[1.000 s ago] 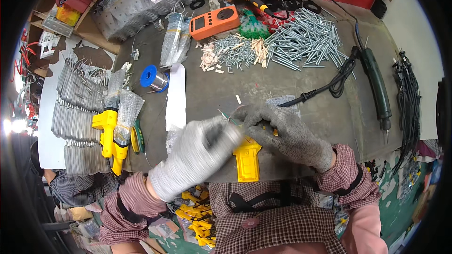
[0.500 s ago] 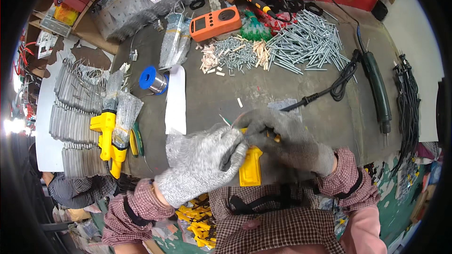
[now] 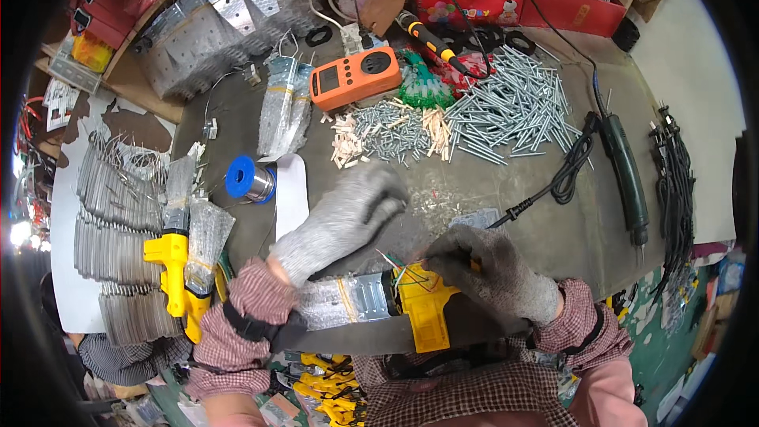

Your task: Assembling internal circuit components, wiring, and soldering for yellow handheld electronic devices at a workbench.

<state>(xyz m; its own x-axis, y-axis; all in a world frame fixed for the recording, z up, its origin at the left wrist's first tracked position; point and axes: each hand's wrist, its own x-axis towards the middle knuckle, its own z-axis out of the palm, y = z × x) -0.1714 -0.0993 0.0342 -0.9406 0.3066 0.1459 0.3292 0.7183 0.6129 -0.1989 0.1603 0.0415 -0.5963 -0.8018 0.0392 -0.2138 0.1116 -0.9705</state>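
In front of me lies a yellow pistol-shaped plastic housing [image 3: 429, 318], its inside facing up. Thin red, green and white wires [image 3: 405, 270] show in it. A metal barrel [image 3: 371, 297] partly wrapped in bubble wrap [image 3: 326, 305] joins its left side. My right hand [image 3: 494, 273], in a dark grey glove, is closed on the housing's upper right edge; the fingertips are partly hidden. My left hand [image 3: 356, 209], in a light grey glove, is above the table, apart from the housing and nearest the pile of small screws [image 3: 385, 130]. Its curled fingers are smeared by motion.
Pale small plugs [image 3: 345, 142], long screws [image 3: 514, 107] and an orange meter [image 3: 356, 79] lie at the back. A blue solder spool [image 3: 251, 179] and finished yellow tools [image 3: 175, 269] stand left. A dark electric screwdriver [image 3: 624, 174] with its cord lies right. A red box [image 3: 553, 12] is behind.
My left hand has left the housing and moved up and away toward the small screws. The housing and wrapped barrel now show. My right hand stays at the housing, slightly lower.
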